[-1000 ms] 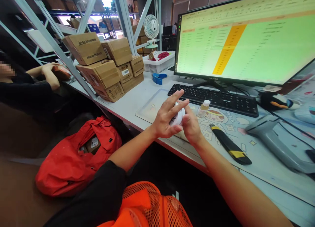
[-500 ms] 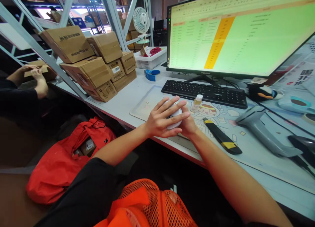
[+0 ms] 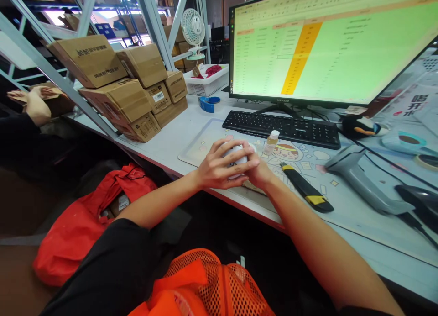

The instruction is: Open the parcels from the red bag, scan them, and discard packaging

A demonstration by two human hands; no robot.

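A white rounded object (image 3: pixel 241 160) with a dark mark on it is held between my two hands above the desk's front edge. My left hand (image 3: pixel 215 166) curls its fingers across the near side of it. From the far right side my right hand (image 3: pixel 259 173) closes round it, its fingers largely hidden. What kind of object it is I cannot make out. Just beyond my right hand stands a small clear bottle (image 3: pixel 270 144) of yellowish liquid with a white cap. A black and yellow utility knife (image 3: pixel 305 187) lies on the desk mat (image 3: pixel 195 147) to the right.
Behind the mat are a keyboard (image 3: pixel 280 128) and a monitor (image 3: pixel 328 55). A grey barcode scanner (image 3: pixel 367 181) lies at right. Cardboard boxes (image 3: pixel 116 101) are stacked at left, near a blue tape dispenser (image 3: pixel 208 104). Another person's hand (image 3: pixel 37 103) is at a box, far left.
My left hand's fingers, stretched out before, now curl round the white object, and the hands sit closer together. The view has shifted slightly. The other person's hands have moved left.
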